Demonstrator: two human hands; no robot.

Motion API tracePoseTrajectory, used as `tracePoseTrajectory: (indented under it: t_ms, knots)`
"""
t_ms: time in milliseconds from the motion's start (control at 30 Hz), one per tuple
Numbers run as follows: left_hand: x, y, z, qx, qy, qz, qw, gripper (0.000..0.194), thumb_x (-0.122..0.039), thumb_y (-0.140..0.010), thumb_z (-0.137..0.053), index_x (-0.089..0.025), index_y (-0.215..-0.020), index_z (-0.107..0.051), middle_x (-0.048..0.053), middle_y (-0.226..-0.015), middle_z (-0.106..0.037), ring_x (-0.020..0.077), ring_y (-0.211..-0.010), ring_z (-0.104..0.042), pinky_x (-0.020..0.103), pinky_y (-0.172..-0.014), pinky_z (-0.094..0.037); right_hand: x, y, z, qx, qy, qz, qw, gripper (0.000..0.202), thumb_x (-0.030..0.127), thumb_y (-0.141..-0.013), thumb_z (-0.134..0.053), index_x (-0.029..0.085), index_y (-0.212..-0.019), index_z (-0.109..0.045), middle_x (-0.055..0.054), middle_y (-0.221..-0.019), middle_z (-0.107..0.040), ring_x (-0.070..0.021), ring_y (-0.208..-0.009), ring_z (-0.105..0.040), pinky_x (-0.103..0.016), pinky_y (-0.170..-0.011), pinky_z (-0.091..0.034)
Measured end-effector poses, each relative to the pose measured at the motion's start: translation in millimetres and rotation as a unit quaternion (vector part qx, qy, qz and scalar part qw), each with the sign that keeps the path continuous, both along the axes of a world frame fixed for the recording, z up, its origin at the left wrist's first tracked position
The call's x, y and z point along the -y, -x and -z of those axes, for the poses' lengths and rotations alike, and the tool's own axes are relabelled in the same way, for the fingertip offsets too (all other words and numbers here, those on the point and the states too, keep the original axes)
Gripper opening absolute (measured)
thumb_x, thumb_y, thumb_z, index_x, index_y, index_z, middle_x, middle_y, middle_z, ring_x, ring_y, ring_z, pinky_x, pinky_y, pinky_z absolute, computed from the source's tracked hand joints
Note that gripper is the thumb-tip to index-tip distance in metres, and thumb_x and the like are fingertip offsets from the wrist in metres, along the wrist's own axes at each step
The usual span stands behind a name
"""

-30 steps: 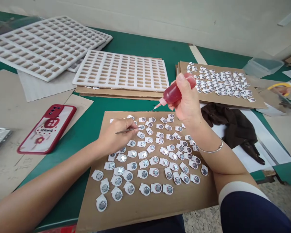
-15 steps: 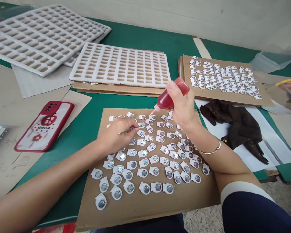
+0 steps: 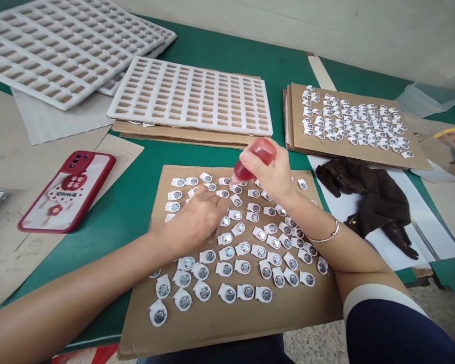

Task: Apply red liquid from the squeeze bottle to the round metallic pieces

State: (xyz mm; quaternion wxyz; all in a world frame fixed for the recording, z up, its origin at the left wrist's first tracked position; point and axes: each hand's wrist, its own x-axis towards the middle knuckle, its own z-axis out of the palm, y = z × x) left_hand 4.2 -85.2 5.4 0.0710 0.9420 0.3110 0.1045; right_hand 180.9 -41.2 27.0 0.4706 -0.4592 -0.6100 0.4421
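My right hand is closed around a small red squeeze bottle, tilted nozzle-down over the far rows of small white pieces with silver discs. The nozzle tip is close to one piece; whether it touches is unclear. My left hand is curled, palm down, over the pieces just left of the bottle. A thin metal tool like tweezers showed in its fingers half a second ago; now the hand hides it. The pieces lie in loose rows on a brown cardboard sheet in front of me.
White slotted trays lie at the back and back left. A second cardboard sheet with more pieces is at the back right. A red-edged phone lies at left, dark brown cloth at right, and a clear plastic box behind.
My right hand and the bottle have moved left and slightly down. My left hand has turned and shifted toward me, hiding the thin metal tool. The view has shifted slightly.
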Motion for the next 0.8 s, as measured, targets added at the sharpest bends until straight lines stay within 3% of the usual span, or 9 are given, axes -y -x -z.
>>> tracePoseTrajectory:
  t_ms: [167, 333, 800]
  knots:
    - [15.5, -9.2, 7.8, -0.068, -0.123, 0.017, 0.99, 0.028, 0.003, -0.076, -0.033, -0.012, -0.068, -0.055, 0.009, -0.063, -0.054, 0.0201, -0.064, -0.05, 0.039, -0.069, -0.044, 0.2, 3.1, 13.7, 0.084, -0.05, -0.001, 0.995, 0.03, 0.048, -0.067, -0.068, 0.023, -0.076, -0.056, 0.001, -0.065, -0.061, -0.0137, -0.059, -0.057, -0.032, -0.061, -0.047]
    - [21.3, -13.4, 13.9, -0.11, -0.19, 0.021, 0.975, 0.025, -0.001, -0.079, -0.036, -0.012, -0.07, -0.056, 0.01, -0.065, -0.057, 0.021, -0.065, -0.053, 0.042, -0.072, -0.044, 0.7, 6.2, 18.9, 0.141, -0.079, -0.007, 0.987, 0.03, 0.046, -0.063, -0.071, 0.021, -0.073, -0.057, 0.002, -0.067, -0.062, -0.0125, -0.06, -0.054, -0.029, -0.06, -0.045]
    - [23.4, -12.5, 19.2, -0.116, -0.202, 0.022, 0.972, 0.02, -0.001, -0.079, -0.039, -0.01, -0.075, -0.057, 0.011, -0.069, -0.06, 0.021, -0.067, -0.055, 0.038, -0.066, -0.044, 0.7, 8.2, 25.0, 0.161, -0.089, -0.019, 0.983, 0.03, 0.047, -0.065, -0.07, 0.022, -0.075, -0.057, -0.001, -0.075, -0.065, -0.0144, -0.066, -0.057, -0.031, -0.068, -0.047]
